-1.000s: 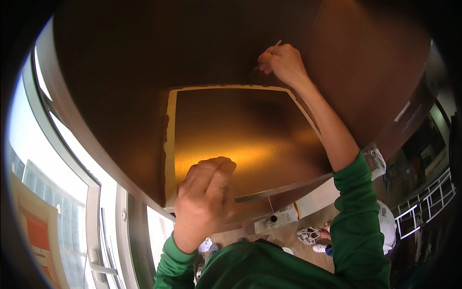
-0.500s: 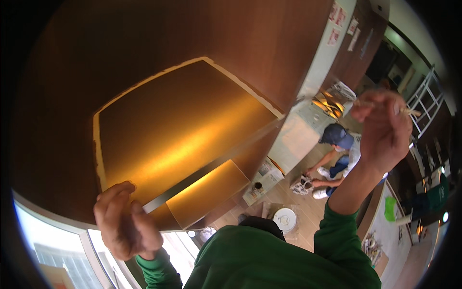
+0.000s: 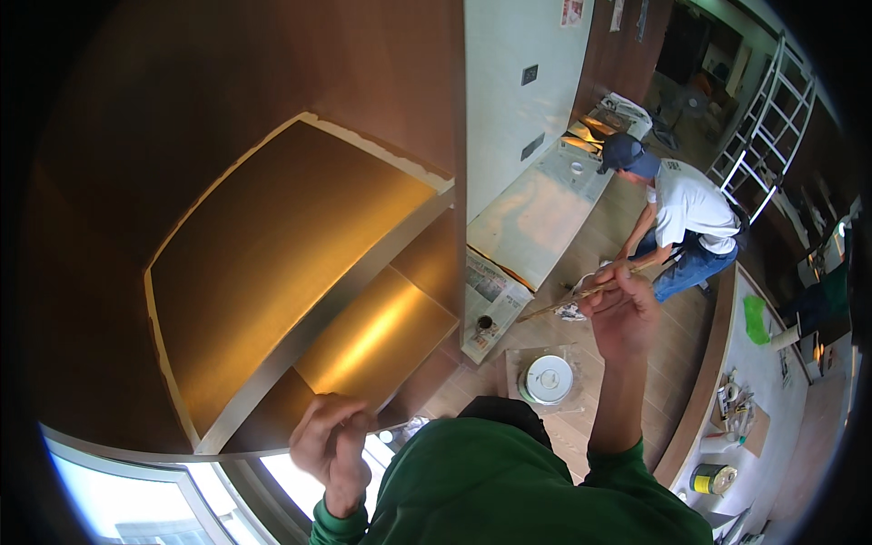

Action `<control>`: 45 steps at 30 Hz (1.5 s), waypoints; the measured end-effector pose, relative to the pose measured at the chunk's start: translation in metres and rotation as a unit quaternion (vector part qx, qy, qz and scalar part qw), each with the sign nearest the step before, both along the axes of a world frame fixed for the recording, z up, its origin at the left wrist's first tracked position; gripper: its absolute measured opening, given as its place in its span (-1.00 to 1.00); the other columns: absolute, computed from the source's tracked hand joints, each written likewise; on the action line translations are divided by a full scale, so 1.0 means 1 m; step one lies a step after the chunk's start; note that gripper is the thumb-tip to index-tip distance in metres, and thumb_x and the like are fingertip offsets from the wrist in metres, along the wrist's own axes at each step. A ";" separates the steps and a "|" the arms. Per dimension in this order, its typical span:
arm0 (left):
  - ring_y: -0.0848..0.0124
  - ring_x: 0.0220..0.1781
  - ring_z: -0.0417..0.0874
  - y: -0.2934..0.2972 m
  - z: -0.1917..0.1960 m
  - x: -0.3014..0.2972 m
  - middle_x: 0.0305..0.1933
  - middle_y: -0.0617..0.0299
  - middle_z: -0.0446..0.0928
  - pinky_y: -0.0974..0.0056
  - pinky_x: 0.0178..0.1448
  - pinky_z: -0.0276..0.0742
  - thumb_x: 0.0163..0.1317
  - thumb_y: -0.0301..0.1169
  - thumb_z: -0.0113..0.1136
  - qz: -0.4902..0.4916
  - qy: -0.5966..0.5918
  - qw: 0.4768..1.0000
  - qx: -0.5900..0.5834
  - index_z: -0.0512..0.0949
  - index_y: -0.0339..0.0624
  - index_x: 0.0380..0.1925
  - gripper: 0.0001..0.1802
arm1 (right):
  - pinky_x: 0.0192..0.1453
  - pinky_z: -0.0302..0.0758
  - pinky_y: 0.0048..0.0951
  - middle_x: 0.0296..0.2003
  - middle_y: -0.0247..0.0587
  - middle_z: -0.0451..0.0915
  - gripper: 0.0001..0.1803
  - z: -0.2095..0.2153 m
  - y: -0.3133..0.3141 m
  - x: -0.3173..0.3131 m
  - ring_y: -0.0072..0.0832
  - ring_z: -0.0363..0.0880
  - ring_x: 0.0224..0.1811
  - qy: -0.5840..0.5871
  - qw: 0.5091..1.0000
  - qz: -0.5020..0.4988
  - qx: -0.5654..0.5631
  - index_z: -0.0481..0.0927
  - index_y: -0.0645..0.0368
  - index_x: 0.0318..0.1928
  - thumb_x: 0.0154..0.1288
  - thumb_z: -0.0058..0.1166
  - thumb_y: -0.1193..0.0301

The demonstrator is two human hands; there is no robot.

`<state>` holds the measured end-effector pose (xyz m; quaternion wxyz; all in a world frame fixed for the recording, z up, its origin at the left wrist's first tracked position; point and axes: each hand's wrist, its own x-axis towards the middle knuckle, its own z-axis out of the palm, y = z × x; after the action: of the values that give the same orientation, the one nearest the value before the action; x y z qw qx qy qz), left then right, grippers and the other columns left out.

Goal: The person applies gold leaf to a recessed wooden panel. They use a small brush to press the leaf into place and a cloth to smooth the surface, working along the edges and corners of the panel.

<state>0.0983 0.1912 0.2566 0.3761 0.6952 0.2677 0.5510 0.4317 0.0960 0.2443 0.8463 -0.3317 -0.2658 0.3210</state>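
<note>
My right hand [image 3: 625, 313] is raised at the right, its fingers pinched on a thin tan strip [image 3: 554, 307]. The strip slants down to the left; whether it is stiff or limp I cannot tell. My left hand [image 3: 334, 445] hangs at the lower left, fingers loosely bent and apart, nothing visible in them. It overlaps the bottom of the lower gold panel [image 3: 381, 341]; contact cannot be made out. Above is a large gold panel [image 3: 272, 272] edged by pale masking tape [image 3: 218, 191], and a grey ledge [image 3: 309, 331] runs between the panels.
A co-worker [image 3: 690, 213] bends over the floor at the right, near a stepladder [image 3: 772, 127]. A white bucket [image 3: 548, 377] stands on the floor. Newspaper [image 3: 490, 286] covers part of a low bench with a dark cup [image 3: 485, 322]. Tools and a can [image 3: 713, 479] sit on a counter.
My right hand has come down and left with the tan strip. My left hand has moved right and down, off the large panel. The view has turned, and the co-worker has risen from a crouch.
</note>
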 end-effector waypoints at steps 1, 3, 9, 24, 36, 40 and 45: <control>0.37 -0.44 0.67 0.003 -0.012 0.003 -0.43 0.07 0.62 0.34 -0.37 0.55 0.16 -0.77 0.08 -0.030 -0.028 0.996 -0.077 0.65 -0.47 -0.30 -0.82 | -0.36 0.56 -0.30 -0.51 0.00 0.70 -0.66 -0.004 0.000 0.001 -0.25 0.69 -0.48 0.002 1.000 0.005 0.000 0.69 0.39 -0.28 0.45 0.06 0.31; 0.34 -0.42 0.69 0.006 -0.023 0.009 -0.41 0.05 0.65 0.33 -0.35 0.57 0.17 -0.76 0.05 -0.050 -0.039 0.973 -0.222 0.66 -0.47 -0.29 -0.79 | -0.37 0.55 -0.31 -0.51 0.00 0.70 -0.67 -0.012 -0.001 0.002 -0.26 0.69 -0.48 0.016 1.000 0.007 -0.003 0.69 0.39 -0.29 0.44 0.06 0.32; 0.32 -0.37 0.70 0.008 -0.038 0.032 -0.39 0.03 0.67 0.31 -0.25 0.62 0.20 -0.79 -0.13 -0.104 -0.038 0.953 -0.282 0.70 -0.48 -0.23 -0.63 | -0.38 0.54 -0.33 -0.51 0.00 0.69 -0.68 -0.035 -0.004 0.020 -0.27 0.68 -0.48 0.062 0.998 0.025 -0.022 0.69 0.39 -0.28 0.43 0.07 0.34; 0.32 -0.47 0.65 -0.036 0.003 0.112 -0.39 0.02 0.63 0.31 -0.33 0.59 0.26 -0.75 0.03 -0.112 -0.001 0.966 -0.235 0.71 -0.48 -0.16 -0.72 | -0.35 0.54 -0.34 -0.34 0.07 0.75 -0.68 -0.060 0.020 0.073 -0.26 0.70 -0.43 0.101 0.990 0.096 -0.021 0.67 0.39 -0.10 0.48 0.02 0.33; 0.37 -0.62 0.50 -0.030 -0.001 0.100 -0.53 -0.02 0.60 0.33 -0.46 0.42 0.14 -0.65 -0.11 -0.013 -0.060 0.974 -0.216 0.70 -0.60 -0.29 -0.64 | -0.26 0.58 -0.43 -0.25 0.01 0.77 -0.68 -0.034 0.065 0.065 -0.34 0.76 -0.28 0.009 0.986 0.168 0.008 0.69 0.35 0.00 0.48 0.05 0.35; 0.50 -0.67 0.34 -0.023 0.017 0.074 -0.60 0.17 0.47 0.36 -0.54 0.27 0.19 -0.56 -0.07 0.074 -0.059 0.987 -0.128 0.70 -0.57 -0.37 -0.66 | -0.26 0.56 -0.49 -0.24 -0.01 0.78 -0.72 -0.024 0.077 0.059 -0.41 0.75 -0.27 -0.019 0.987 0.157 0.028 0.72 0.33 -0.01 0.47 0.09 0.40; 0.61 -0.60 0.31 -0.004 0.055 0.029 -0.53 0.30 0.44 0.46 -0.45 0.16 0.26 -0.64 0.08 0.285 0.052 0.953 0.091 0.72 -0.39 -0.25 -0.78 | -0.26 0.54 -0.46 -0.24 -0.04 0.78 -0.73 -0.019 0.078 0.046 -0.41 0.74 -0.26 -0.080 0.990 0.112 0.007 0.72 0.34 -0.06 0.48 0.08 0.39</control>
<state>0.1270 0.1870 0.3118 0.1244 0.6486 0.4226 0.6206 0.4776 0.1744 0.2250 0.7831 -0.3185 -0.3708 0.3845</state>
